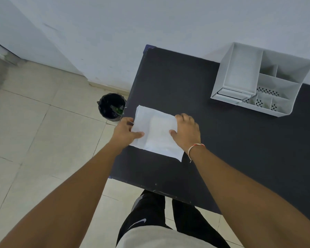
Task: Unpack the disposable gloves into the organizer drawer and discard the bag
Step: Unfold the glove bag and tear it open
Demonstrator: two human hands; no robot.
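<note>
A flat white bag of disposable gloves point(157, 133) lies on the dark table point(231, 140) near its left edge. My left hand point(126, 131) grips the bag's left edge, thumb on top. My right hand point(186, 130) holds the bag's right edge, thumb pressed on its surface, fingers curled over the far corner. The white desk organizer point(261, 77) stands at the table's back right, with an open tray on its left side and several small compartments on its right. Its drawer front point(233, 95) faces me and looks shut.
A small black bin point(111, 109) lined with a black bag stands on the tiled floor point(43, 131) just left of the table's far left side. A white wall runs behind the table. My legs are at the table's near edge.
</note>
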